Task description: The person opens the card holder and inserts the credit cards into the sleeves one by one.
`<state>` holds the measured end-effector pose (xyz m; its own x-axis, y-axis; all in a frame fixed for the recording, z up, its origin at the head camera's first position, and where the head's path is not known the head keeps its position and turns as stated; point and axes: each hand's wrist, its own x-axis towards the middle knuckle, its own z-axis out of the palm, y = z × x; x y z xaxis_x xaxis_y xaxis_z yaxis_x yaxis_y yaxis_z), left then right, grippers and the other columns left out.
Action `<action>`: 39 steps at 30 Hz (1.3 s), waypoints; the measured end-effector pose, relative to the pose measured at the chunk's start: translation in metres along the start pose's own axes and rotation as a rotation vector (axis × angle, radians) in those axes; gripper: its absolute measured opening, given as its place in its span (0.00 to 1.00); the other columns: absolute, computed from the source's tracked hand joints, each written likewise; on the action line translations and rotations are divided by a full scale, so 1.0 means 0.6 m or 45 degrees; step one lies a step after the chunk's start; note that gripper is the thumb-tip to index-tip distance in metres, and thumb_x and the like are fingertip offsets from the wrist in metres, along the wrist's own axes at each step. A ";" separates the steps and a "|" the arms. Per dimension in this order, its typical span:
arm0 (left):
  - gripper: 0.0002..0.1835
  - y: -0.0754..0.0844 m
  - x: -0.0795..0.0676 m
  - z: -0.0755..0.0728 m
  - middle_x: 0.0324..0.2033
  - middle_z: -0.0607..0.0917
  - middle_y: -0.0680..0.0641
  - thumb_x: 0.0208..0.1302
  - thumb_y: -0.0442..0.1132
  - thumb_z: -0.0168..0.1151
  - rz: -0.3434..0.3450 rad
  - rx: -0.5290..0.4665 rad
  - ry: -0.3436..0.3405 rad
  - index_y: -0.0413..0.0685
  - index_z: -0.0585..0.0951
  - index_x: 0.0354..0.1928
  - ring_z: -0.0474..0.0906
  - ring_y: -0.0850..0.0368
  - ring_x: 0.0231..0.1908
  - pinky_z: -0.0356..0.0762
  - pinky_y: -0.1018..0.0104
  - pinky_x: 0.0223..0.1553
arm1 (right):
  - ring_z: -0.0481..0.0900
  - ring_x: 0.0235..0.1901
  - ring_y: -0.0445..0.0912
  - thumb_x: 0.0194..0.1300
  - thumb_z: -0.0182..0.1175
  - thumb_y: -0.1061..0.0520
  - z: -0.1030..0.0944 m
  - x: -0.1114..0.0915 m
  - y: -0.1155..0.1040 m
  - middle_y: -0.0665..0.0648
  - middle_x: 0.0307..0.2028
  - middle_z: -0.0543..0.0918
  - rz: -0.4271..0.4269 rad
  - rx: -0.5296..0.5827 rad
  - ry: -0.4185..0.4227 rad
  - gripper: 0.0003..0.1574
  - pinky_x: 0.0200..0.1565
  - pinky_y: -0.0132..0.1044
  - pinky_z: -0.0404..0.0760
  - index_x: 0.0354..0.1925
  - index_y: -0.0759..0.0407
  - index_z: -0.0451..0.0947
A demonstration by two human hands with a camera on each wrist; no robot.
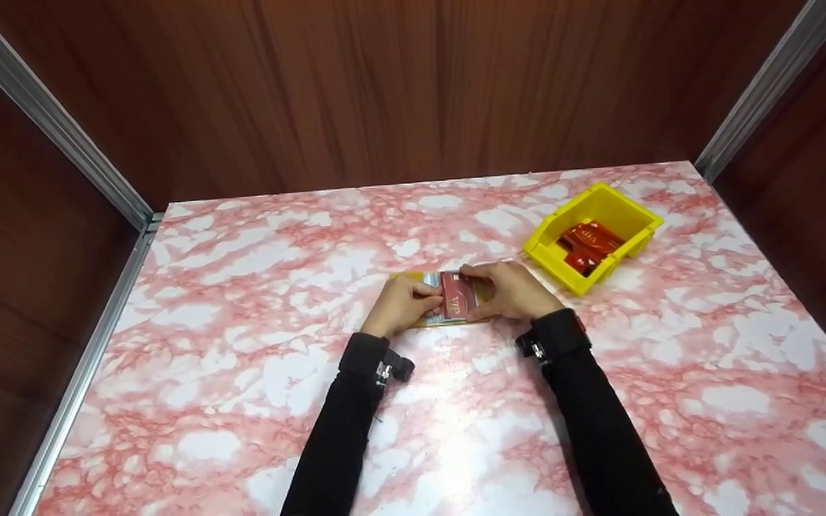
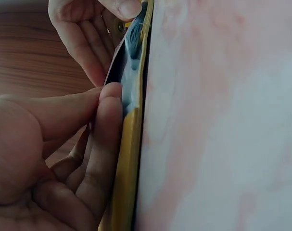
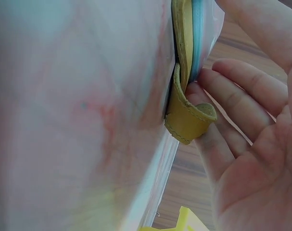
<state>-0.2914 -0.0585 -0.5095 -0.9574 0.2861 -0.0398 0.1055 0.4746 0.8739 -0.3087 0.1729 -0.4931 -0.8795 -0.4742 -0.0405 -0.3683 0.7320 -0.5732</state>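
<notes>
pink-marbled tabletop, under the yellow card wallet; yellow plastic bin, beyond it to the right; my left hand, pinching, and my right hand, thumb and fingers at opposite edges, hold the red vip card over the wallet.

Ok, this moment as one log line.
left hand: pinches red card; right hand: holds its right side; yellow holder: beneath card; yellow bin: red cards inside
</notes>
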 end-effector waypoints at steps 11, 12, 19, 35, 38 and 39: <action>0.09 0.005 0.004 0.000 0.31 0.92 0.45 0.56 0.37 0.80 0.116 0.181 0.167 0.42 0.93 0.39 0.88 0.55 0.32 0.83 0.68 0.37 | 0.77 0.65 0.56 0.49 0.84 0.52 0.003 0.001 0.006 0.60 0.65 0.81 -0.113 0.001 0.069 0.55 0.70 0.52 0.72 0.72 0.58 0.73; 0.11 0.005 0.004 -0.003 0.31 0.92 0.45 0.55 0.36 0.80 0.109 0.176 0.161 0.41 0.92 0.40 0.87 0.55 0.32 0.83 0.67 0.38 | 0.77 0.64 0.56 0.48 0.84 0.52 0.003 0.001 0.006 0.60 0.64 0.81 -0.131 0.005 0.078 0.55 0.69 0.53 0.72 0.72 0.58 0.72; 0.35 -0.007 -0.003 -0.053 0.48 0.85 0.44 0.44 0.32 0.85 0.109 0.343 -0.004 0.43 0.85 0.60 0.81 0.51 0.46 0.79 0.59 0.56 | 0.75 0.61 0.58 0.50 0.83 0.55 0.002 0.001 0.011 0.63 0.61 0.75 -0.165 0.080 0.045 0.59 0.69 0.55 0.72 0.76 0.58 0.67; 0.44 -0.023 -0.015 -0.086 0.64 0.82 0.43 0.45 0.36 0.86 0.034 0.435 -0.093 0.43 0.79 0.68 0.76 0.47 0.66 0.68 0.55 0.72 | 0.73 0.62 0.60 0.55 0.75 0.68 0.018 0.010 0.008 0.67 0.58 0.78 -0.013 0.458 0.037 0.61 0.74 0.55 0.64 0.80 0.64 0.55; 0.44 -0.022 -0.014 -0.084 0.64 0.82 0.44 0.45 0.36 0.86 0.039 0.440 -0.093 0.43 0.78 0.69 0.75 0.47 0.66 0.68 0.55 0.72 | 0.75 0.61 0.60 0.58 0.72 0.69 0.018 0.012 0.005 0.66 0.57 0.80 0.026 0.544 0.060 0.56 0.74 0.53 0.64 0.79 0.66 0.57; 0.44 -0.022 -0.014 -0.084 0.64 0.82 0.44 0.45 0.36 0.86 0.041 0.439 -0.091 0.44 0.78 0.69 0.75 0.47 0.67 0.68 0.55 0.72 | 0.76 0.61 0.60 0.59 0.72 0.68 0.018 0.013 0.005 0.66 0.57 0.81 0.030 0.560 0.070 0.55 0.74 0.53 0.65 0.78 0.67 0.57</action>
<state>-0.2983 -0.1091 -0.4963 -0.9320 0.3574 -0.0598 0.2314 0.7140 0.6608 -0.3134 0.1664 -0.5041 -0.9051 -0.4247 -0.0210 -0.1953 0.4591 -0.8667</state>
